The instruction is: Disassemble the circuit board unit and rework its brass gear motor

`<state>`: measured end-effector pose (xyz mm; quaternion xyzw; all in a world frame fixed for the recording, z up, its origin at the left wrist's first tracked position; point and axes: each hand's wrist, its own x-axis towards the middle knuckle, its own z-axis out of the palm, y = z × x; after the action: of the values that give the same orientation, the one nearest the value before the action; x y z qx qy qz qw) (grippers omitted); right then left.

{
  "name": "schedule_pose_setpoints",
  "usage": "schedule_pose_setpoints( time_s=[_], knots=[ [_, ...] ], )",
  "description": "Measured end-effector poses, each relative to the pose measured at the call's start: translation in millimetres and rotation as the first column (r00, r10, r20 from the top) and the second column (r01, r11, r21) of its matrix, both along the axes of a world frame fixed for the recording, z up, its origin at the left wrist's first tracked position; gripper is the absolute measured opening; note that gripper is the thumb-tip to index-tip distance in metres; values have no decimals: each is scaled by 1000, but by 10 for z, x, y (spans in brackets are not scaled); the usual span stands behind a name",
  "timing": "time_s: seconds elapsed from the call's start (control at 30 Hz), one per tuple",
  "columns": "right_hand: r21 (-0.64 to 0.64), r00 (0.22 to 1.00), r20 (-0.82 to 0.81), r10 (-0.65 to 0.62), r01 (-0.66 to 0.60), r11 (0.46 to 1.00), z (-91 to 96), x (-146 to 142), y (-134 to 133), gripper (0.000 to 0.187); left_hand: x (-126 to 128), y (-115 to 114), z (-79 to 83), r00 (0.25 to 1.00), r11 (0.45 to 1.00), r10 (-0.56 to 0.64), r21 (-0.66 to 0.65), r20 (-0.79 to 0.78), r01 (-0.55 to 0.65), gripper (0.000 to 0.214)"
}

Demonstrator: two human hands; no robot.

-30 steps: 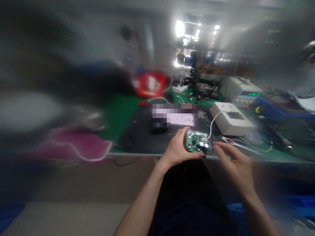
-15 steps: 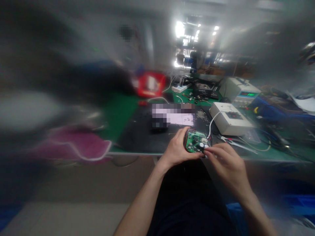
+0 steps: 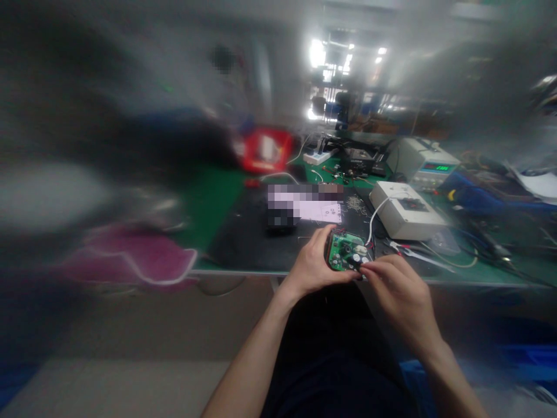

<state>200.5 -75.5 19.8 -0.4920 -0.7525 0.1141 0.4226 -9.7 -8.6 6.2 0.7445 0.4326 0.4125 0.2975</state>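
Note:
A green circuit board [image 3: 341,253] with black and white components is gripped around its left and lower edges by my left hand [image 3: 312,261], just above the bench's front edge. My right hand [image 3: 398,287] is closed in a pinch at the board's lower right corner, beside the round capacitors [image 3: 357,258]. Whatever is between its fingertips is too small or hidden to name. A white cable [image 3: 372,223] runs from near the board up to a white box [image 3: 404,210].
On the black mat [image 3: 243,238] lie white paper [image 3: 319,211] and a pile of small metal parts [image 3: 357,203]. Pliers [image 3: 402,248] lie right of the board. Behind stand a power supply [image 3: 426,165], a power strip [image 3: 319,155] and a red tray [image 3: 248,157]. Pink cloth [image 3: 134,255] hangs left.
Almost nothing differs. Both hands stay at the board, with only a very slight shift of the right fingers at its corner.

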Motion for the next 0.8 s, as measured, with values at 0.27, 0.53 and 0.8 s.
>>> schedule_pose_setpoints(
  time_s=[0.27, 0.53, 0.8],
  knots=[
    [43, 993, 20, -118, 117, 992, 58, -62, -3, 17, -7, 4, -30, 1000, 1000, -17, 21, -5, 18, 102],
    [84, 976, 124, -181, 171, 982, 129, -208, 190, 27, -9, -5, -51, 999, 999, -34, 43, -4, 34, 99],
    [75, 976, 133, -171, 162, 984, 90, -177, 154, 29, -14, -7, -63, 999, 998, -34, 50, -2, 34, 101]
  ],
)
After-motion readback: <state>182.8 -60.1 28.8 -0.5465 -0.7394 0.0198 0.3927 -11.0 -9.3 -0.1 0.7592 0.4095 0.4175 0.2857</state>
